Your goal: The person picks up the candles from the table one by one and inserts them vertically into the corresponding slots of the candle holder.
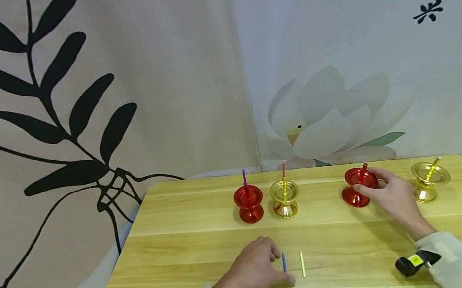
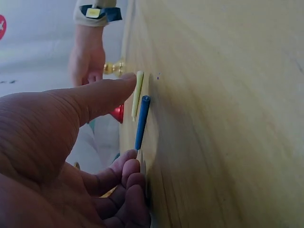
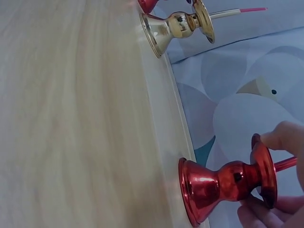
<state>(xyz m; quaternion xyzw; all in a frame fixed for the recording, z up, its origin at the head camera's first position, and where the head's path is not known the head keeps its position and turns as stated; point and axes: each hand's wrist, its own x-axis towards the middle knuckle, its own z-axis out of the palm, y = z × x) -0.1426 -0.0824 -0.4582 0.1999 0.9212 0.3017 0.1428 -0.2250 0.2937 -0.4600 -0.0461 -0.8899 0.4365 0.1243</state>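
My right hand [image 1: 393, 194] grips a shiny red candle holder [image 1: 356, 196] by its dish rim, thumb on one side and fingers on the other. A red stem [image 3: 285, 164] sticks up from that dish. Low over the table, my left hand [image 1: 255, 265] reaches around a thin blue candle [image 2: 142, 122] lying on the wood. Its thumb and curled fingers stand apart, the fingertips close to one end of the candle. Parallel to the blue one lies a pale yellow candle [image 1: 302, 263], near the left thumb tip in the left wrist view.
Another red holder [image 1: 251, 214] with a purple candle [image 1: 244, 177] and a gold holder [image 1: 286, 210] with a red candle [image 1: 283, 170] stand side by side at the back. One more gold holder [image 1: 425, 193] is right of my right hand. Behind the wooden table [image 1: 175, 252] hangs a printed curtain [image 1: 184, 71].
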